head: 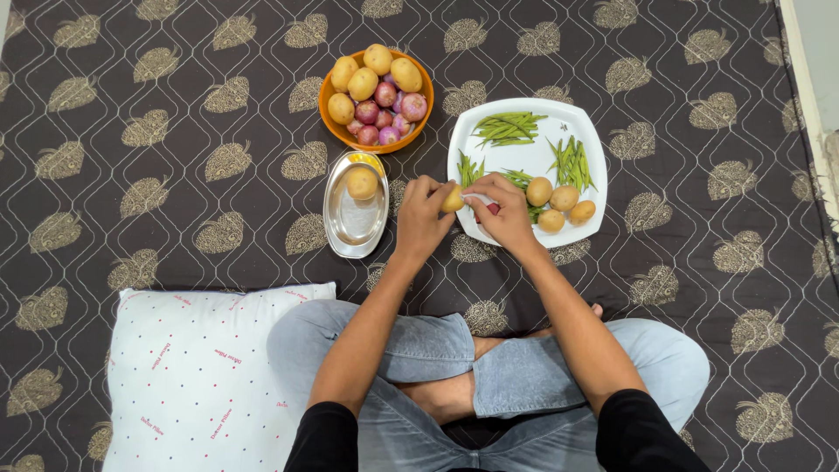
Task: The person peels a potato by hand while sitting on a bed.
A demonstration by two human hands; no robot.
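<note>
My left hand (422, 214) grips a small yellow potato (453, 200) over the left edge of a white square plate (533, 159). My right hand (502, 206) is closed on a small tool with a red handle, held against the potato; the tool is mostly hidden by my fingers. On the plate lie several green beans (509, 128) and several small potatoes (559, 206). I sit cross-legged in jeans just below the plate.
An orange bowl (377, 139) holds potatoes and red onions. A small steel tray (353, 222) with one potato (362, 183) lies left of my hands. A white dotted pillow (192, 376) rests at lower left on the dark patterned mat (175, 175).
</note>
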